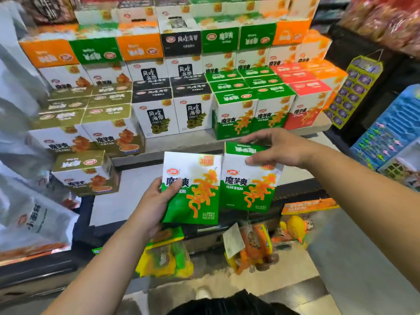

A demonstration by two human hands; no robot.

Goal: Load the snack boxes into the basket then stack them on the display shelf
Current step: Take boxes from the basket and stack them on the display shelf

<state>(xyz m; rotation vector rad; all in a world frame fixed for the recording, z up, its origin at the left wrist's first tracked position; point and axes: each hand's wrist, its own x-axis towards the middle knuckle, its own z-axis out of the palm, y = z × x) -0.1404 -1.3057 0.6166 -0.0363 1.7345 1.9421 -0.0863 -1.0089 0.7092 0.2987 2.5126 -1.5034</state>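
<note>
I hold two green-and-white snack boxes side by side in front of the display shelf (pixel 195 144). My left hand (pixel 156 201) grips the left box (pixel 193 189) by its left edge, thumb across the front. My right hand (pixel 270 148) grips the right box (pixel 247 185) from above, fingers over its green top and thumb on its front. Both boxes hang in the air just below the shelf's front edge, under the stacked green boxes (pixel 252 110). No basket is in view.
The shelf carries tiers of olive, black, green, red and orange boxes; one olive box (pixel 85 172) sits on a lower ledge at left. Hanging snack packs (pixel 166 255) dangle below my hands. White bags (pixel 31 219) crowd the left, and a blue rack (pixel 391 133) stands at right.
</note>
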